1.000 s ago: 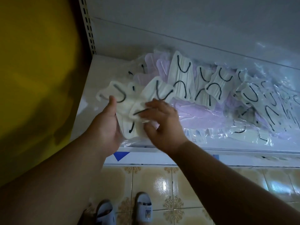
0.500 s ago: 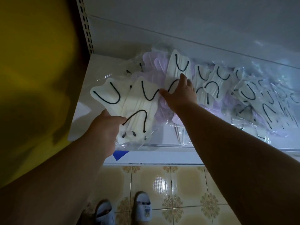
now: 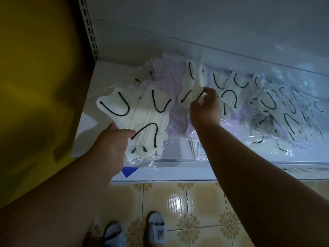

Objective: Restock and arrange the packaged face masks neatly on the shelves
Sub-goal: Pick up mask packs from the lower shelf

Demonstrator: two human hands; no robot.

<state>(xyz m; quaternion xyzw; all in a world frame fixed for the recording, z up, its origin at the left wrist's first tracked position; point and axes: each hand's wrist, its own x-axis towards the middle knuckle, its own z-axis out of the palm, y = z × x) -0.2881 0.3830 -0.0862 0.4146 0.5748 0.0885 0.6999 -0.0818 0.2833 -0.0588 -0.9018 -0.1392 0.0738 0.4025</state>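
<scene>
White face masks with black ear loops, each in a clear plastic bag, lie across a white shelf (image 3: 92, 125). My left hand (image 3: 114, 148) grips the lower ends of a small fan of white packaged masks (image 3: 147, 120) at the shelf's front left. Further back, my right hand (image 3: 204, 111) pinches the lower edge of another white packaged mask (image 3: 190, 90), which is tilted up from the pile. Pale purple packaged masks (image 3: 178, 113) lie beneath them. More white packaged masks (image 3: 267, 104) overlap along the shelf to the right.
A yellow panel (image 3: 35, 86) and a perforated upright (image 3: 90, 29) close off the shelf on the left. A white back wall (image 3: 195, 24) rises behind the masks. Below the shelf's front lip are patterned floor tiles (image 3: 195, 202) and two grey slippers (image 3: 135, 230).
My right hand went from the fanned masks back to the pile and now pinches one white packaged mask, lifting its edge. My left hand has spread its masks into a fan and holds them still.
</scene>
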